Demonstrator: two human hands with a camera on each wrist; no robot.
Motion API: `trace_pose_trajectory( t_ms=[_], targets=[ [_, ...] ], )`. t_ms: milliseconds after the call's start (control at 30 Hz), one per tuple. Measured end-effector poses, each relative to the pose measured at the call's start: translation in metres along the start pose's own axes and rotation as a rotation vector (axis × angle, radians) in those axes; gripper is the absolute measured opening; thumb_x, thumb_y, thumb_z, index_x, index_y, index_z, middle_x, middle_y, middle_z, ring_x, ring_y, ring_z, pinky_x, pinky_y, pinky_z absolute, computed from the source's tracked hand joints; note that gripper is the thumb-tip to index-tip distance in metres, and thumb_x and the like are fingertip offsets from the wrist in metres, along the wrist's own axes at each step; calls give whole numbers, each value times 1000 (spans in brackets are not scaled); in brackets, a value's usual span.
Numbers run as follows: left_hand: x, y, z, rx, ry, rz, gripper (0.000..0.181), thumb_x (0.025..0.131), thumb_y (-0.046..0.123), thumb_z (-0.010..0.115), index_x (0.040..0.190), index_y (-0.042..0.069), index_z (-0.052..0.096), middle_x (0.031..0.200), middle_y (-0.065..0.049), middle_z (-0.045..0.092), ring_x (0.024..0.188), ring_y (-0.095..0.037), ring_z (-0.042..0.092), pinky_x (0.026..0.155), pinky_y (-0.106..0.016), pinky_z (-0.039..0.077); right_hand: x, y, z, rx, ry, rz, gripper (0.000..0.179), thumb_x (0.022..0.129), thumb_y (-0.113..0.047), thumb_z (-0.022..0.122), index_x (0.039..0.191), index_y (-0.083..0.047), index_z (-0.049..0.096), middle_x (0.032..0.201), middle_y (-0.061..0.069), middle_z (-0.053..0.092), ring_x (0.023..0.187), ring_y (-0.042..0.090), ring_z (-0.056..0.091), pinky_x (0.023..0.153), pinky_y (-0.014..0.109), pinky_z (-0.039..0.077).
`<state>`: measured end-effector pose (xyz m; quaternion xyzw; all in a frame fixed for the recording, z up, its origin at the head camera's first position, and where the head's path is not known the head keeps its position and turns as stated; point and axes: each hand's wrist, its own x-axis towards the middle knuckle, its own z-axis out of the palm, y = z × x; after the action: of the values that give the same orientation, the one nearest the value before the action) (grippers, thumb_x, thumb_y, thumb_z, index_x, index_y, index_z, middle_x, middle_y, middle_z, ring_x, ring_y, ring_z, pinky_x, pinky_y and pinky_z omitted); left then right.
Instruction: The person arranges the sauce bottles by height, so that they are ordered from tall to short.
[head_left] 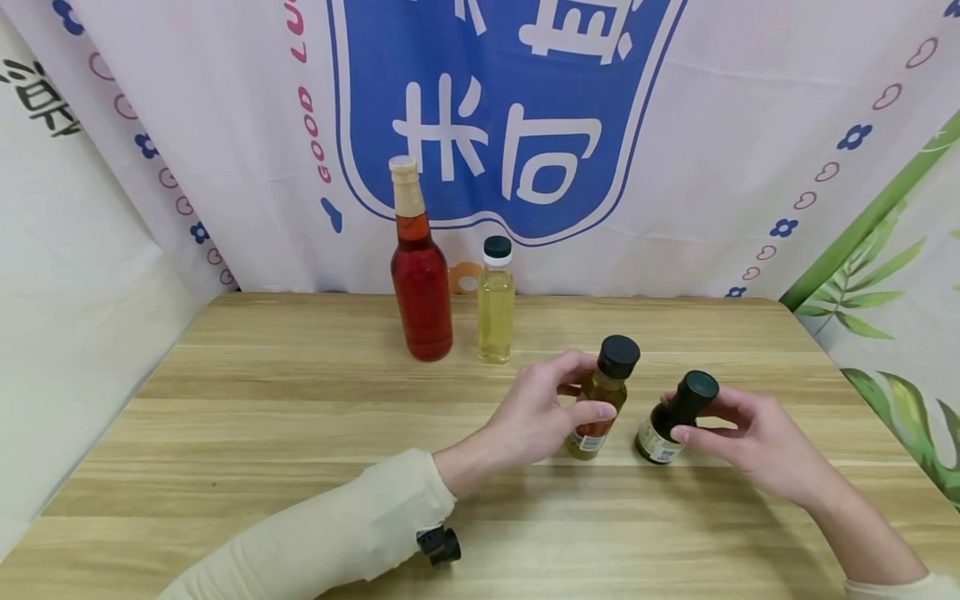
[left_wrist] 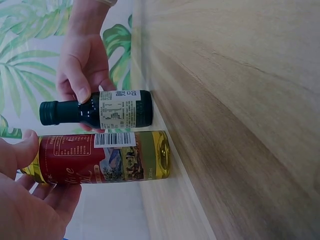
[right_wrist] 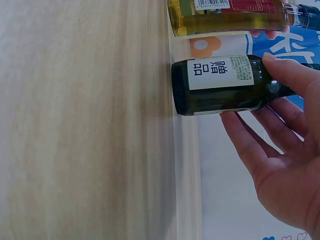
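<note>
My left hand [head_left: 534, 414] grips an olive oil bottle [head_left: 592, 432] with a black cap and a red label, thumb on one side and fingers behind. Just to its right, my right hand [head_left: 765, 446] holds a small dark green bottle [head_left: 660, 442] by its shoulder and neck, between thumb and fingers. A white label [right_wrist: 212, 74] wraps this smaller bottle. Both bottles lean slightly in the head view, side by side with a narrow gap. Their bases are at or very near the tabletop; whether they touch it I cannot tell.
A tall red bottle [head_left: 422, 292] with a cream neck stands toward the back of the wooden table [head_left: 300, 400]. Beside it is a smaller bottle of pale yellow liquid [head_left: 495, 321] with a dark green cap. A printed cloth [head_left: 720, 167] hangs behind the table's back edge.
</note>
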<state>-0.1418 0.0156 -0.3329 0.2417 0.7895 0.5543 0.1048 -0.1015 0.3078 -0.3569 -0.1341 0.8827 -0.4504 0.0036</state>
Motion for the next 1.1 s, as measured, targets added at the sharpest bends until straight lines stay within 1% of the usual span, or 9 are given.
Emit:
trace_pose_trajectory(
  t_ms=[133,333,500,567,733,833,967,1100],
  targets=[
    [1,-1,-1,-23,8,0,40,96,16,80,134,16,68,128,-1,76,114,-15,71,105,-36,59,0,0,0,-16,7,-4,37,96,-14,80,132,-13,72,122,-12,78,109,-2,71,81,22,64],
    [6,-2,-7,-42,30,41,42,96,12,79,137,11,67,128,-6,77,114,-18,72,104,-36,59,1,0,1,10,12,-30,37,95,-11,80,131,-10,72,121,-12,77,109,-1,71,82,23,65],
    [13,2,-16,-24,54,51,46,96,15,79,140,11,65,129,-7,77,116,-21,72,103,-38,59,1,0,1,-3,17,-29,37,95,-12,81,131,-11,73,121,-12,78,109,-2,71,81,21,64],
    [17,4,-20,-10,75,54,47,96,16,80,141,11,65,130,-8,77,116,-23,72,102,-38,60,1,0,1,2,17,-32,37,95,-12,81,131,-12,73,122,-12,78,109,-2,71,81,21,64],
    [28,7,-30,27,147,46,48,96,17,81,141,12,65,131,-8,76,115,-24,74,100,-38,62,2,-1,2,18,16,-36,37,94,-11,81,130,-11,73,122,-10,78,109,0,71,82,22,64],
    [34,8,-34,57,179,42,49,96,19,81,142,12,65,133,-8,75,115,-24,74,99,-38,63,0,-1,2,5,17,-17,37,95,-13,81,131,-12,73,121,-13,77,109,-2,70,81,21,64],
    [42,6,-36,69,195,26,51,96,21,80,144,13,63,134,-8,74,114,-24,73,99,-38,64,-2,-1,1,14,18,0,38,96,-13,80,133,-10,72,122,-16,76,108,-2,71,79,24,65],
    [50,4,-37,70,210,12,52,98,21,78,147,13,61,136,-8,73,118,-26,72,101,-40,63,-1,-1,2,37,14,-7,38,96,-12,79,133,-8,71,124,-17,76,109,-1,71,78,26,66]
  ],
)
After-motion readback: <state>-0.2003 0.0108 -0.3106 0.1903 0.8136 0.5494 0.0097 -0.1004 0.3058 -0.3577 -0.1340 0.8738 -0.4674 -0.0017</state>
